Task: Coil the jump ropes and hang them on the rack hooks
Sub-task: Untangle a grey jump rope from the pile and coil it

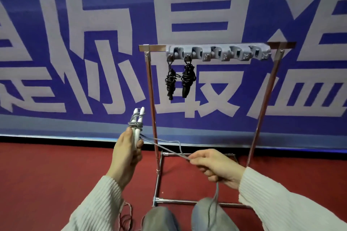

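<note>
- Two white jump-rope handles (138,125) are gripped side by side in the left hand (127,153), tips pointing up, so that they serve as a core for winding.
- The left fingers are curled round the lower part of the handles, with the thumb pressed along their near side; the fingertips are hidden behind the handles.
- A few turns of grey rope cord (169,149) are already wrapped round the middle of the handles.
- From there the cord is drawn down and rightward to the right hand (216,167), apparently kept taut so the next turn lies tight.
- The cord is pinched between the right thumb and curled fingers; the slack hangs below the hand, over the person's knee, and is cut off by the lower edge.
- A chrome floor rack (153,99) stands just beyond the hands on a red floor, in front of a blue banner (75,24) with large pale characters.
- A grey hook strip (218,52) is fixed to the rack's top bar.
- Two coiled black jump ropes (179,80) hang from its two leftmost hooks; the hooks to their right appear free, though small details are hard to make out.
- A thin reddish cord (125,217) lies on the floor beside the left sleeve, partly cut off; it is probably another rope waiting.
</note>
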Action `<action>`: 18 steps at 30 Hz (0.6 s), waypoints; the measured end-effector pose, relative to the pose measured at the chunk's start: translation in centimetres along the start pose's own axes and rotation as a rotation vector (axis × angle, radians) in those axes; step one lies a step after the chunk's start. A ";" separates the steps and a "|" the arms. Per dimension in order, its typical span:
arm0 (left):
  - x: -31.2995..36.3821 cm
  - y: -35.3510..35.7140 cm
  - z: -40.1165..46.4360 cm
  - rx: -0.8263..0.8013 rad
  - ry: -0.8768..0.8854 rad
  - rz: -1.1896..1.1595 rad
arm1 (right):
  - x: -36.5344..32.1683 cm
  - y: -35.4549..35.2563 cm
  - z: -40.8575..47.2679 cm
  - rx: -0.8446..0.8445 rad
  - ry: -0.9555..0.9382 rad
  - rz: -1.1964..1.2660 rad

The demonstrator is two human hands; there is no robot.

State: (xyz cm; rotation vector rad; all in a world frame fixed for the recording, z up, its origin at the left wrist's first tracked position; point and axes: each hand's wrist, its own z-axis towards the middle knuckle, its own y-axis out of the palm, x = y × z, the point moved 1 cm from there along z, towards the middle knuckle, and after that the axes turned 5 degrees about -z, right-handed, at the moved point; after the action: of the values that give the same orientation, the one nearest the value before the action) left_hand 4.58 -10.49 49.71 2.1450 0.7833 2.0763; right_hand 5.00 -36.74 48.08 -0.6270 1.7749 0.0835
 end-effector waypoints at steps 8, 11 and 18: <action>-4.2 -1.2 3.2 -0.260 0.292 1.551 | -4.6 -1.8 1.0 -0.064 -0.405 -0.740; -5.5 0.8 -1.9 -0.803 0.487 1.633 | -5.0 -3.9 1.7 0.059 -0.435 -0.661; 0.0 2.3 -12.4 -0.652 0.236 0.382 | -1.0 -5.2 -2.8 -0.006 -0.397 -0.442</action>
State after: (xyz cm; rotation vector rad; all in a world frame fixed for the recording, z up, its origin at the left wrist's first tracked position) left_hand -6.42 -16.29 51.72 1.7889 -0.3134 2.3347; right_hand 5.06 -41.83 51.22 -0.9244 1.2277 -0.0857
